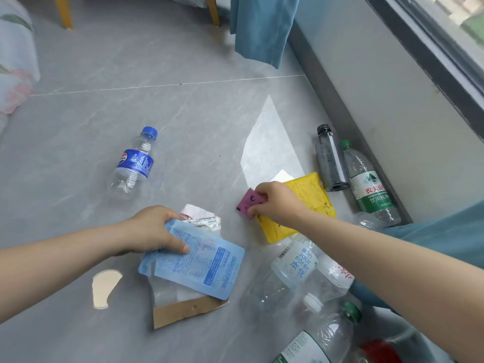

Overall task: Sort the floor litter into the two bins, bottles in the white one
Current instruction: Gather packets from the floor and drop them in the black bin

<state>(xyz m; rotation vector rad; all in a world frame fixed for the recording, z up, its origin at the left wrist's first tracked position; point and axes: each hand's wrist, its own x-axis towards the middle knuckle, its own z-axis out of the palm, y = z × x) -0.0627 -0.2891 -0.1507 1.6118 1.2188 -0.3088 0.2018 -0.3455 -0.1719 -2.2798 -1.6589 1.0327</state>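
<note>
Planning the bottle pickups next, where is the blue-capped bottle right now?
Head view, left of centre: the blue-capped bottle lies on its side on the floor, alone, beyond the left hand gripping the blue pouch.

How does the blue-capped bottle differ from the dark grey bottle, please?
The blue-capped bottle is clear with a blue label; the dark grey bottle is smoky, black-capped. The blue-capped bottle lies alone; the dark grey bottle lies beside a green-capped bottle. Both lie capped on the floor.

The green-label bottle [372,189] reads 农夫山; the clear bottle [294,265], seemingly, "bon jour foret 本优".
</note>
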